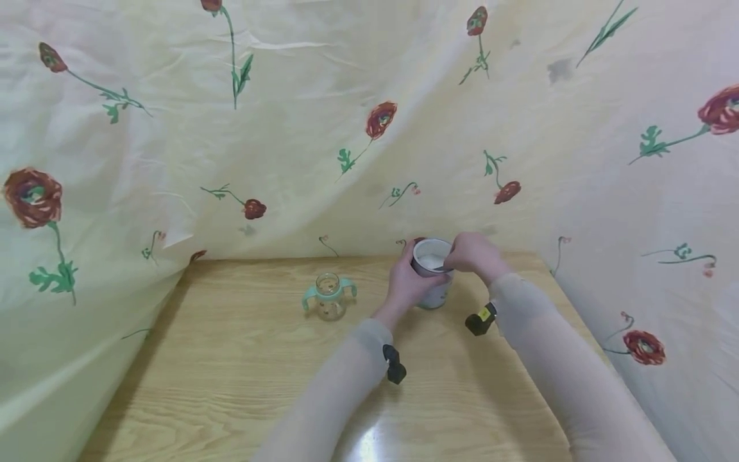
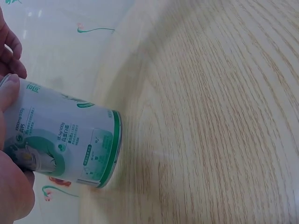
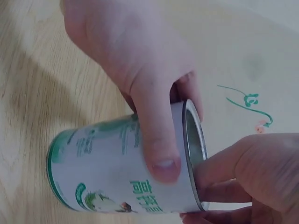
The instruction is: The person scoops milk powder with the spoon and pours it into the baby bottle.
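A white and green milk powder can [image 2: 70, 135] stands upright at the back right of the table, its top open and its inside pale. My left hand [image 1: 407, 279] grips it from the left near the top, with the thumb [image 3: 161, 140] across the printed front. At the opening, my right hand [image 1: 472, 256] reaches in from the right; in the right wrist view its bent fingers [image 3: 219, 172] dip past the metal rim. The fingertips are hidden inside the can, so I cannot tell whether they pinch something.
To the left of the can stands a clear baby bottle [image 1: 330, 307] with two mint green handles and no lid. The wooden table [image 1: 248, 359] ends at a flower-patterned cloth [image 1: 300, 128] that hangs behind it and along both sides.
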Available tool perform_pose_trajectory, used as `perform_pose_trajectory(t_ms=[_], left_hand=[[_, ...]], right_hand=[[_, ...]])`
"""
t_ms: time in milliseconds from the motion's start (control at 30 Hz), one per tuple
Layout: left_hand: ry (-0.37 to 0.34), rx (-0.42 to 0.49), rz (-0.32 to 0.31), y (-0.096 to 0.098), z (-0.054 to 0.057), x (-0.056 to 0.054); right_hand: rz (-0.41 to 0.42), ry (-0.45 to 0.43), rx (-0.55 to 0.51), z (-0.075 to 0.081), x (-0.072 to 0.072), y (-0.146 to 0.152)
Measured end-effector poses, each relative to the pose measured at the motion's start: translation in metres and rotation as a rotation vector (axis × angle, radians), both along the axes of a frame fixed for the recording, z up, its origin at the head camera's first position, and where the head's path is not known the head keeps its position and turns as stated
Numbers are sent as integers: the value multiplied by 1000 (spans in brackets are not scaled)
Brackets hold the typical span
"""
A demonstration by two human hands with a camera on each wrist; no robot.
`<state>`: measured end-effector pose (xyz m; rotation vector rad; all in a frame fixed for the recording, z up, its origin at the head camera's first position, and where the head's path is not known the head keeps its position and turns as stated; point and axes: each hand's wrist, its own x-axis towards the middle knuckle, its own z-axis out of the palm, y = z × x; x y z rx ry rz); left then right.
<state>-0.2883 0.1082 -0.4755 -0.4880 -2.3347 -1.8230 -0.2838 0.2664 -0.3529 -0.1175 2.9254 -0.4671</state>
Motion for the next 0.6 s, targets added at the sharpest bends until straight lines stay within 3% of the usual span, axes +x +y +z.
perform_pose_trajectory(t_ms=[133, 367, 600], left_hand=[[-2, 7, 4, -1, 2, 2], [-13, -21, 25, -1, 2, 3], [-23, -28, 36, -1, -1, 3]], right_hand=[[27, 99, 7, -5, 8, -3], [122, 372, 2, -26, 17, 0], [183, 487, -61, -44, 13, 6]])
